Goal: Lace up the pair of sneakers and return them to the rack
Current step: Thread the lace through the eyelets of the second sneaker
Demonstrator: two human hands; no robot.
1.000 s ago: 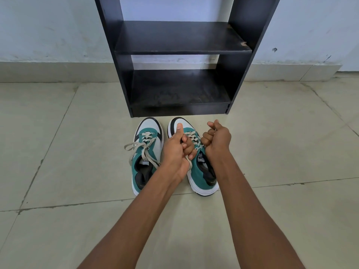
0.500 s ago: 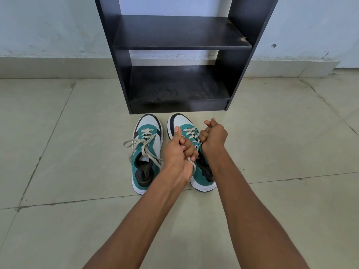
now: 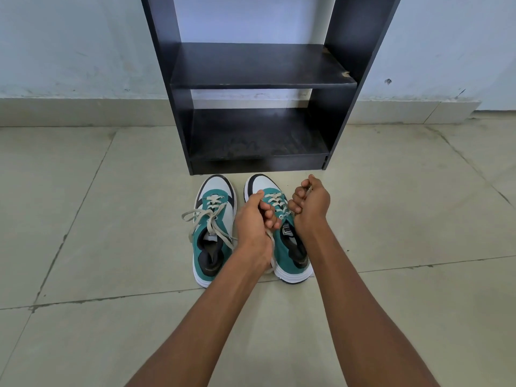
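A black rack (image 3: pixel 262 79) stands against the pale wall, and I take it as the landmark. Its two shelves carry nothing. Just in front of its bottom board, on the tiled floor (image 3: pixel 83 219), the two sneakers are side by side with the toes toward the rack. They are teal and white with a dark collar and white soles.

The left sneaker (image 3: pixel 213 233) lies free, nobody touches it. Its beige lace goes through the eyelets, but the ends are loose and fall over the side away from its partner and over the tongue.

The right sneaker (image 3: pixel 282 247) is the one in work. The person's left hand (image 3: pixel 255 222) is over its inner side, closed into a fist on one end of the lace (image 3: pixel 275 201); a piece of this lace hangs down below the hand, between the two shoes. The right hand (image 3: pixel 310 203) is on the outer side of the same shoe, a little nearer to the rack, and it is also closed, the fingers curled tight on the other lace end, which shows at the top of the fist. Both forearms reach forward from the bottom of the view.
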